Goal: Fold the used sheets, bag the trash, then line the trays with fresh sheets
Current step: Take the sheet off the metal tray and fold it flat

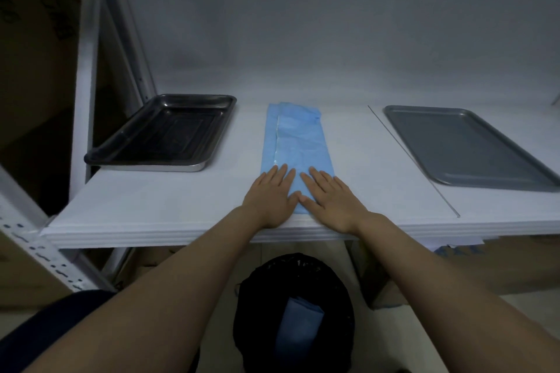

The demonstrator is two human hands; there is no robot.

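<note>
A light blue sheet (298, 136), folded into a long narrow strip, lies on the white shelf between two trays and runs away from me. My left hand (271, 195) and my right hand (328, 198) lie flat side by side on its near end, fingers straight, pressing it down. A dark shiny metal tray (163, 130) sits bare at the left. A flat grey tray (466, 145) sits bare at the right. Below the shelf stands a bin lined with a black trash bag (292, 306) holding a folded blue sheet (298, 327).
The white shelf (151, 209) ends in a front edge just under my wrists. A white metal rack post (86, 76) rises at the left. Cardboard boxes (485, 266) stand under the shelf at the right. A grey wall closes the back.
</note>
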